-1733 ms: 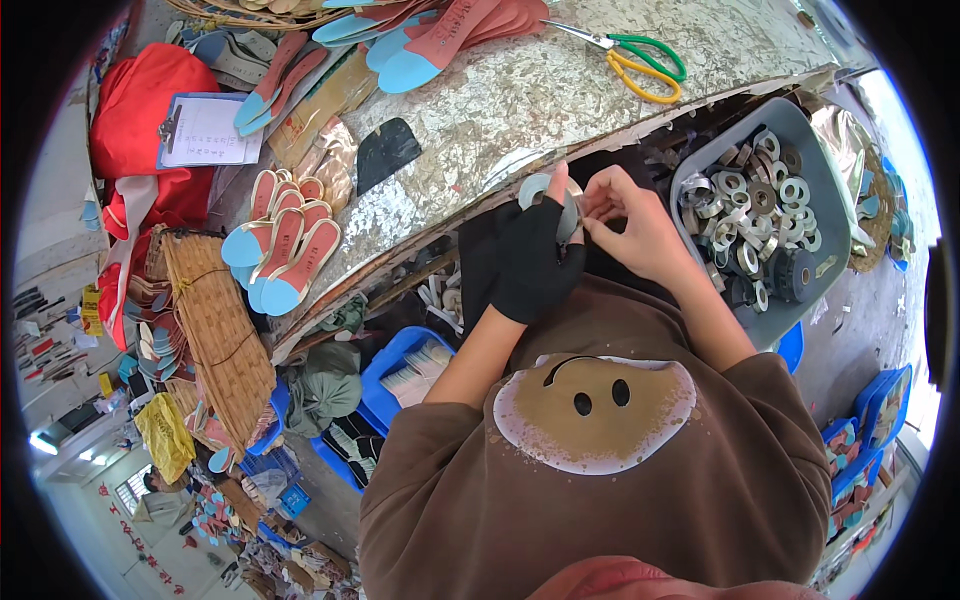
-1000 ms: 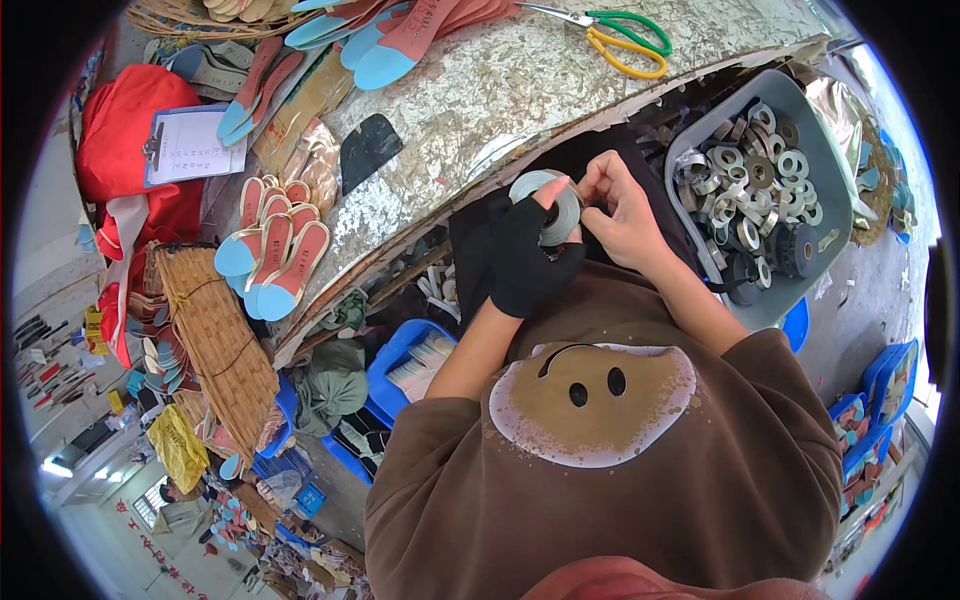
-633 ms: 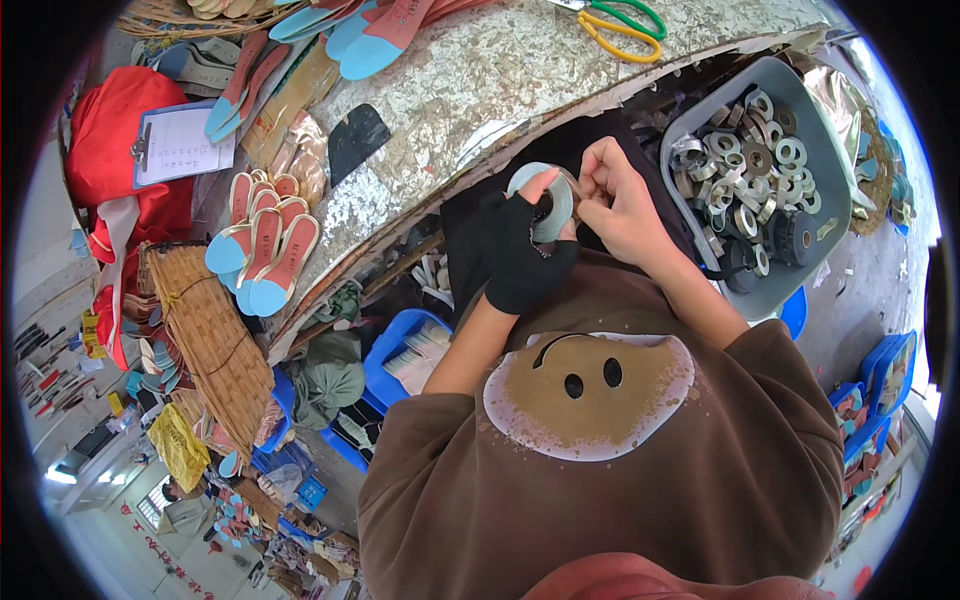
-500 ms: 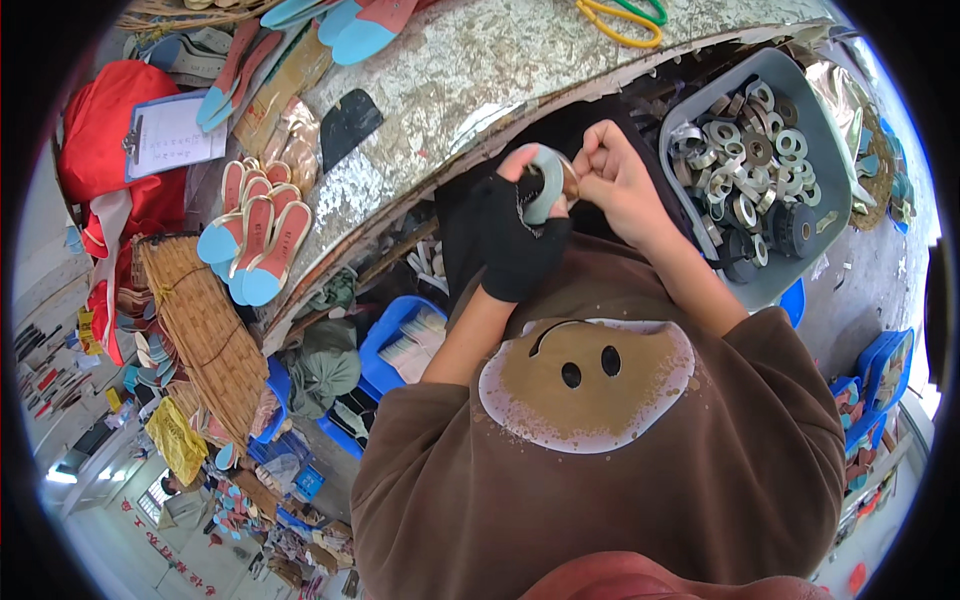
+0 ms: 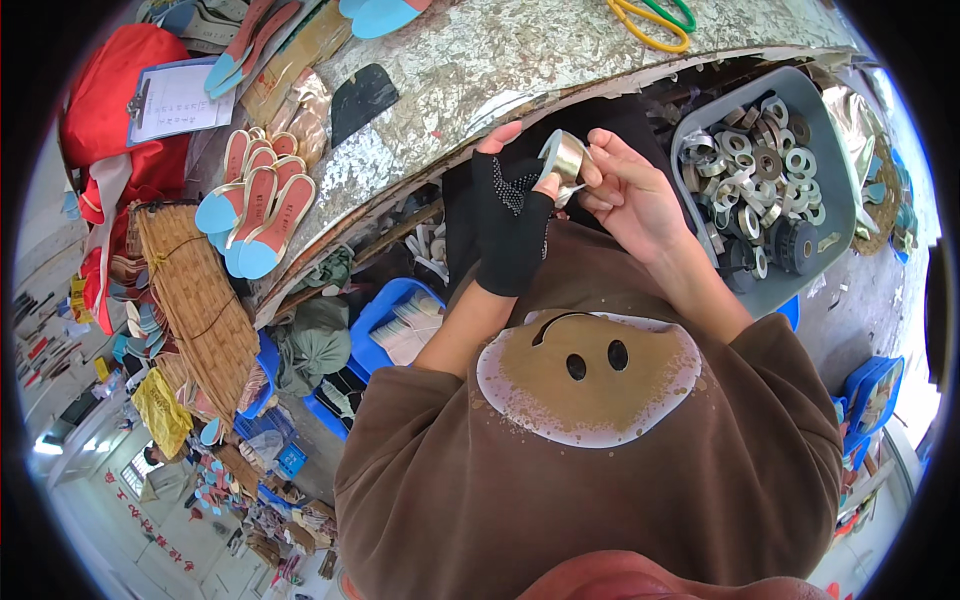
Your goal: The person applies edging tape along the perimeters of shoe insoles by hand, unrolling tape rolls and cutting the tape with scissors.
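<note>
A roll of shiny gold tape (image 5: pixel 566 158) is held up between my two hands, above my lap by the table edge. My left hand (image 5: pixel 508 220), in a black glove with bare fingertips and a dotted palm, has its thumb against the roll's lower side; its index finger sticks up apart from the roll. Bare, my right hand (image 5: pixel 640 195) closes its fingers on the roll's right side, near a short loose end of tape (image 5: pixel 568 194). The roll's gold outer face is turned up, and part of it is hidden behind the fingers.
A grey bin (image 5: pixel 853 205) full of tape rolls (image 5: pixel 767 162) stands at the right. On the worn tabletop (image 5: pixel 450 90) lie sandal insoles (image 5: pixel 262 205), a dark patch (image 5: pixel 362 102) and yellow-handled scissors (image 5: pixel 650 28). At the left are a clipboard (image 5: pixel 180 105), a woven basket (image 5: pixel 195 300) and a blue crate (image 5: pixel 365 325).
The roll has turned from showing its flat ring side to showing its gold outer face. My right fingers have shifted onto its side, and my left grip has loosened, with the index finger raised.
</note>
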Demonstrator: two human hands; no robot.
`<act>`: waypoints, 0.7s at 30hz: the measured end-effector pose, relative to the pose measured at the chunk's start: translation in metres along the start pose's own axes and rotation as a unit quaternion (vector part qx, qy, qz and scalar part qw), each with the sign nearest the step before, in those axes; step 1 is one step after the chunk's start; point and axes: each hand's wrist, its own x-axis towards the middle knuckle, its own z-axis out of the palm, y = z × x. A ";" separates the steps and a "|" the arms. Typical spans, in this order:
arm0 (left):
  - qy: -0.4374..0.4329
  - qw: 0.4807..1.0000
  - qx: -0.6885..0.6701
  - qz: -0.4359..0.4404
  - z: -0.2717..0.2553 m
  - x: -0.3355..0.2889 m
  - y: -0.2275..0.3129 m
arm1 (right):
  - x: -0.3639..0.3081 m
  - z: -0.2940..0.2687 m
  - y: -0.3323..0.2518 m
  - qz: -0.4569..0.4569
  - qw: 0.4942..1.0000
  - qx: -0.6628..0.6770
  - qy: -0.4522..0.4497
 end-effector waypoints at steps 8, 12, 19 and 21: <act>-0.013 1.000 0.021 -0.015 -0.004 0.001 0.007 | -0.006 0.013 -0.004 0.029 0.999 0.023 0.028; -0.017 1.000 -0.022 -0.009 -0.005 0.000 0.004 | -0.009 0.017 -0.003 0.028 0.999 0.044 0.001; 0.037 0.985 -0.143 -0.088 0.000 0.000 0.005 | -0.013 0.015 0.007 0.025 0.989 0.148 0.011; 0.027 0.984 -0.150 -0.093 0.000 -0.001 0.007 | -0.016 0.016 0.007 0.026 0.989 0.142 0.008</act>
